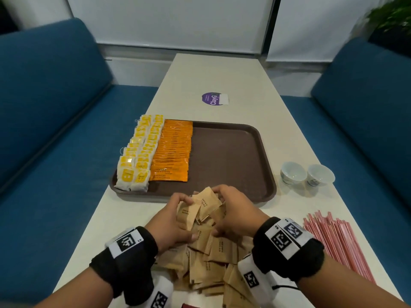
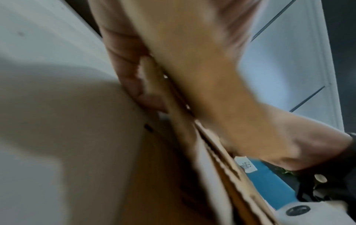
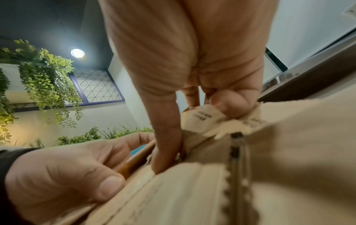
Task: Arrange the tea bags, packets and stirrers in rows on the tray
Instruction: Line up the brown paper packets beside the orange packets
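A heap of tan brown-sugar packets (image 1: 213,258) lies on the table in front of the brown tray (image 1: 233,152). Both hands gather a bunch of these packets (image 1: 201,211) just before the tray's near rim: my left hand (image 1: 175,218) grips them from the left, my right hand (image 1: 233,210) from the right. The right wrist view shows the right thumb and fingers (image 3: 229,103) pinching packet edges (image 3: 204,120), with the left hand (image 3: 63,175) curled on the stack. On the tray's left stand two rows of yellow tea bags (image 1: 140,152) and a row of orange coffee packets (image 1: 173,152). Pink stirrers (image 1: 335,243) lie at right.
Two small white cups (image 1: 307,174) stand right of the tray. A purple round sticker (image 1: 214,98) sits on the far table. Blue sofa seats (image 1: 49,130) flank the table on both sides. The tray's right half is bare.
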Tool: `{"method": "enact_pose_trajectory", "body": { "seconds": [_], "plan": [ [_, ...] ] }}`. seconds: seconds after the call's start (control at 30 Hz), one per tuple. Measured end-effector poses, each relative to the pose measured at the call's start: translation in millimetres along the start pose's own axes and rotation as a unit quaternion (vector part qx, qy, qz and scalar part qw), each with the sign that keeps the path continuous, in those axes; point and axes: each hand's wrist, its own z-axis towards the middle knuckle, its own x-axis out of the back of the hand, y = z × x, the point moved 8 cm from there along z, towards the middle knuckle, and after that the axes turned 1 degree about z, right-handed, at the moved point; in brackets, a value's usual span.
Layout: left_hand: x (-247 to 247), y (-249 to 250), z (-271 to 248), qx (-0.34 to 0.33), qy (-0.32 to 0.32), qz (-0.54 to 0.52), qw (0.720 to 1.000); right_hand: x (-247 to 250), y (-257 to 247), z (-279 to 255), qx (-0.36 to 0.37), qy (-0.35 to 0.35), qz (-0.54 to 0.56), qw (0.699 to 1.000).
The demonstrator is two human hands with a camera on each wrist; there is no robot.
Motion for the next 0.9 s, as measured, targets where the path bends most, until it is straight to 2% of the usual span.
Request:
{"method": "enact_pose_trajectory", "body": {
  "seconds": [0.13,0.4,0.57,0.9],
  "plan": [
    [-5,5,0,-0.028,-0.010,-0.016,0.999,-1,-6,1,0.010,0.014,-0.007,1.000],
    [3,18,0,-0.067,0.061,-0.022,0.996,-1,-6,2,0.018,0.008,0.033,0.999],
    [10,24,-4,-0.093,0.083,-0.043,0.991,8,-3,3,0.021,0.011,0.099,0.995],
    [26,43,-7,-0.179,0.118,-0.086,0.973,28,-12,9,0.056,0.038,0.123,0.990]
  ]
}}
